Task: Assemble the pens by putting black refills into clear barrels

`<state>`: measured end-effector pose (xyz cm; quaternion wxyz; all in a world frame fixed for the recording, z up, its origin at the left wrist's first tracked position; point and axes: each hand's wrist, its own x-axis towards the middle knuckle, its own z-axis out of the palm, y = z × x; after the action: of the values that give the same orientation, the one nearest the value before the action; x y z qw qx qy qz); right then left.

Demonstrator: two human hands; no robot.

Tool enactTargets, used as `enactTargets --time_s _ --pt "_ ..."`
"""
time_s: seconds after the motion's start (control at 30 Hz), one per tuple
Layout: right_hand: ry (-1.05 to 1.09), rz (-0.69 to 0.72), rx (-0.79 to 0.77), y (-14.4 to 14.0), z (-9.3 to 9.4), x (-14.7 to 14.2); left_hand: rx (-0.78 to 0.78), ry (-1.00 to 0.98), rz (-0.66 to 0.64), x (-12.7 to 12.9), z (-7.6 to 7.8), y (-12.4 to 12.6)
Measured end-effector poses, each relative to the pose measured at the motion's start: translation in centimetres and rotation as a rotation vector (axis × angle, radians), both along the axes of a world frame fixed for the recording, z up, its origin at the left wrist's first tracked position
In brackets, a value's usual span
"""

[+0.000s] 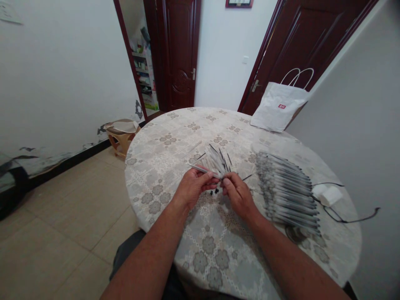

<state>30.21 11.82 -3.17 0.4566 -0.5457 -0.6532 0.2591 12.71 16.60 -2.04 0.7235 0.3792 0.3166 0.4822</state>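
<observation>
Near the middle of the table, my left hand (pixel 193 185) is closed on a slim whitish pen barrel (pixel 201 168), which points up to the left. Its other end meets the fingertips of my right hand (pixel 239 195), pinched together there; whatever small part they grip is hidden. Just beyond both hands lies a loose pile of clear pen barrels (pixel 215 157) with thin dark refills (pixel 229 159) among them. A few tiny black pieces (pixel 214 192) lie on the cloth between my wrists. To the right, many grey-and-clear pens (pixel 289 191) are stacked side by side in a broad row.
A patterned cloth covers the round table (pixel 162 166). Beyond the pen stack are eyeglasses (pixel 342 221) and a small white object (pixel 331 196). A white paper bag (pixel 278 108) stands at the back right edge. A low stool (pixel 121 135) is on the floor at left.
</observation>
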Motion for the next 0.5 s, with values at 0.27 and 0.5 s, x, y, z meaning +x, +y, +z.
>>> enactTargets --time_s 0.27,0.5 --pt "-0.071 0.001 -0.003 0.24 0.15 0.05 0.002 0.01 -0.035 -0.08 -0.13 0.02" --pt "-0.036 -0.039 0.054 0.06 0.21 0.04 0.004 0.034 0.009 -0.1 0.09 0.12"
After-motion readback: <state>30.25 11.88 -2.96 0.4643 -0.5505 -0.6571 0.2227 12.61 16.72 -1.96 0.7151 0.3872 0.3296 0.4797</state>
